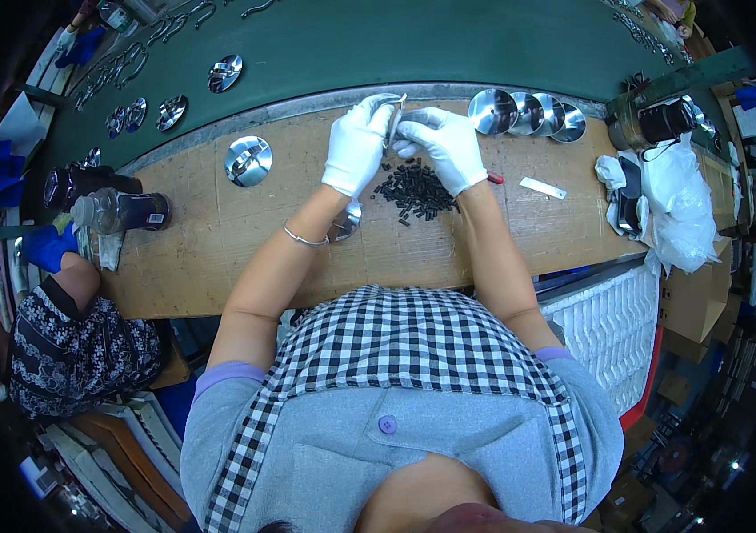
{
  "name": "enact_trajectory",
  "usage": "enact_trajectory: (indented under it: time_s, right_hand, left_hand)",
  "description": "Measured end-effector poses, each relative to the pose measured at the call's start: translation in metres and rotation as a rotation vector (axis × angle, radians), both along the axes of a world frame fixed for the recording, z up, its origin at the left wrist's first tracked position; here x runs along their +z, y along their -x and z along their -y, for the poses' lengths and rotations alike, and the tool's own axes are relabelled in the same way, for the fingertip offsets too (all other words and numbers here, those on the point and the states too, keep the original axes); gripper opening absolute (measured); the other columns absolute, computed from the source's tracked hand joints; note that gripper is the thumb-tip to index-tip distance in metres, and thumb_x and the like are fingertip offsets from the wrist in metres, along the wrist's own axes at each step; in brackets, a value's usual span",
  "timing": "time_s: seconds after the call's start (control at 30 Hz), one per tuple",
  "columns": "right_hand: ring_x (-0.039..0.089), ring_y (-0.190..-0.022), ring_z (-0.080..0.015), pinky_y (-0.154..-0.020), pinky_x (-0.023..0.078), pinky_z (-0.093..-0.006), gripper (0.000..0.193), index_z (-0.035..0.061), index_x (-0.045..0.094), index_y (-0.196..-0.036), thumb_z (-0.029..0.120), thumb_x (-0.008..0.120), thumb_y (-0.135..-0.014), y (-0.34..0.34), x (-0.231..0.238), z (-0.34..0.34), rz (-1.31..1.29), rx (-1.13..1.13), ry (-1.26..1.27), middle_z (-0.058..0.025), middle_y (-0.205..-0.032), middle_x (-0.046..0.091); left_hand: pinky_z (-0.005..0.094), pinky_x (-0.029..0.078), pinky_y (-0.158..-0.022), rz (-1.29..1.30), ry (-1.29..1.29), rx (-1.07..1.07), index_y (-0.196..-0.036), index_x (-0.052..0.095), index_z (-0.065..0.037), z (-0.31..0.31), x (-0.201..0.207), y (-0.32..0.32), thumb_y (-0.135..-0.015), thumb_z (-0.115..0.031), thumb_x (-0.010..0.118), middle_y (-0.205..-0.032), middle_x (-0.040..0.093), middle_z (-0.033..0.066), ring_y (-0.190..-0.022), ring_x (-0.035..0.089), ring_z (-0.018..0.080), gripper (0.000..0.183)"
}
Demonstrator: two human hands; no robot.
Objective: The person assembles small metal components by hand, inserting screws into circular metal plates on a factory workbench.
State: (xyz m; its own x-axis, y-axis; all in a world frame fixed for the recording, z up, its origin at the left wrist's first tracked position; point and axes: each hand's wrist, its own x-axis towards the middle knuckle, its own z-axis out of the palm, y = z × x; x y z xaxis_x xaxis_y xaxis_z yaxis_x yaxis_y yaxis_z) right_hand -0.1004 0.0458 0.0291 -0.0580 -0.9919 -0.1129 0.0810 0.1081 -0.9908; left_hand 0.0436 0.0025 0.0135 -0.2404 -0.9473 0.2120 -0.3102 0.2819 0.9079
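Note:
Above the far part of the cardboard-covered bench, both my gloved hands are closed on one thin, shiny chrome part point(395, 123), seen nearly edge-on. My left hand point(357, 142) grips it from the left, and my right hand point(445, 145) pinches its other side. The fingers hide much of its shape. Just below my hands lies a loose pile of short black tubes or plugs point(417, 190). Another chrome piece point(347, 220) is partly covered by my left forearm. Left of my hands rests a round chrome disc with a raised middle point(247, 161).
Several chrome discs point(493, 112) overlap in a row at the bench's far right. A white strip point(543, 187) and a red-handled item point(494, 178) lie nearer. Beyond runs a green surface point(333, 49) bearing chrome parts. Jars point(129, 210) stand left, beside another person; plastic bags point(676, 200) sit right.

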Motion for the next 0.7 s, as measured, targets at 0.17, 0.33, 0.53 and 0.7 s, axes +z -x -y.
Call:
enact_trajectory:
  time_s: [0.17, 0.33, 0.53, 0.7]
  right_hand:
    - [0.063, -0.065, -0.0142, -0.057, 0.050, -0.0233, 0.038, -0.0050, 0.059, -0.110, 0.028, 0.058, -0.092, 0.026, -0.018, 0.007, 0.118, -0.234, 0.109, -0.0109, -0.082, 0.066]
    - [0.058, -0.053, -0.0111, -0.048, 0.044, -0.0231, 0.029, -0.0031, 0.063, -0.097, 0.024, 0.064, -0.088, 0.030, 0.000, -0.015, -0.047, -0.036, -0.072, -0.0088, -0.073, 0.063]
    - [0.062, -0.056, -0.0153, -0.048, 0.049, -0.0270, 0.019, -0.0033, 0.066, -0.093, 0.013, 0.057, -0.090, 0.183, 0.014, -0.033, -0.491, -0.897, 0.265, -0.0102, -0.082, 0.063]
    - [0.065, -0.066, -0.0294, -0.064, 0.050, -0.0383, 0.026, -0.0034, 0.067, -0.089, 0.021, 0.062, -0.084, 0.303, -0.010, -0.040, -1.123, -1.030, -0.237, -0.0179, -0.073, 0.067]
  left_hand:
    - [0.0287, 0.051, -0.076, -0.310, -0.208, -0.106, -0.113, 0.061, 0.003, 0.007, -0.012, 0.006, -0.097, -0.020, 0.047, -0.103, 0.068, 0.0115, -0.089, 0.063, 0.0129, 0.031]
    - [0.0320, 0.050, -0.081, -0.229, -0.328, -0.194, -0.118, 0.060, 0.000, -0.003, 0.002, 0.006, -0.096, -0.023, 0.048, -0.105, 0.066, 0.0119, -0.092, 0.062, 0.0190, 0.034]
    - [0.0357, 0.049, -0.080, 0.372, 0.023, -0.061, -0.117, 0.061, -0.004, -0.011, 0.009, -0.070, -0.085, -0.036, 0.063, -0.106, 0.063, 0.0139, -0.094, 0.063, 0.0255, 0.045]
    - [0.0358, 0.050, -0.076, 0.913, 0.006, -0.226, -0.127, 0.054, -0.009, -0.074, 0.014, -0.094, -0.080, -0.033, 0.068, -0.099, 0.062, 0.0111, -0.088, 0.062, 0.0282, 0.054]
